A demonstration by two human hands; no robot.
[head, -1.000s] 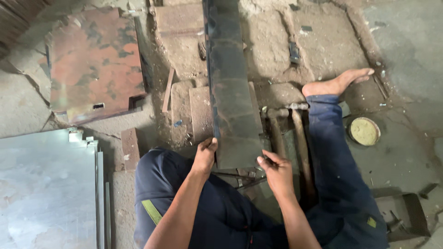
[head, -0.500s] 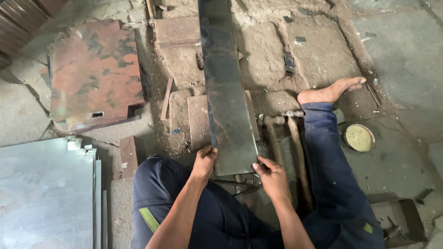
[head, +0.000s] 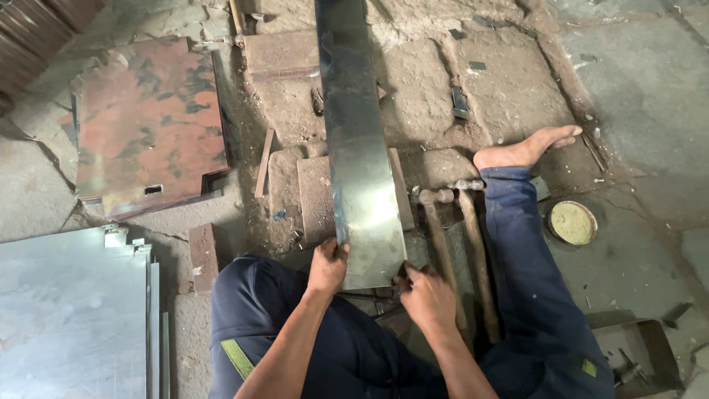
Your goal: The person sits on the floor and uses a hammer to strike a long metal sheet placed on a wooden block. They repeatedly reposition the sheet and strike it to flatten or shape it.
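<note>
Down on the dirt floor (head: 650, 96), a long metal strip (head: 358, 148) lies lengthwise away from the seated person — left hand (head: 327, 264) fingers clamped on its near edge, right hand (head: 427, 295) gripping the near corner, likely to steady it; two hammers (head: 450, 244) rest just beside.

Strip (head: 360, 148): grey steel, shiny, pale glare near the hands, darker toward its far end. Plate (head: 148, 122): rust red-orange, mottled with dark grey-blue blotches. Sheet stack (head: 70, 310): light silver-grey, dull sheen. Trousers (head: 517, 273): dark navy, with a yellow-green stripe on the left thigh and a small yellow-green patch on the right leg. Hammer handles (head: 454, 251): brown wood, grey heads. Round tin (head: 571, 222): dark rim, pale yellow inside. Floor (head: 642, 89): grey-brown, dusty, cracked. Brick (head: 201, 247): reddish brown.
</note>
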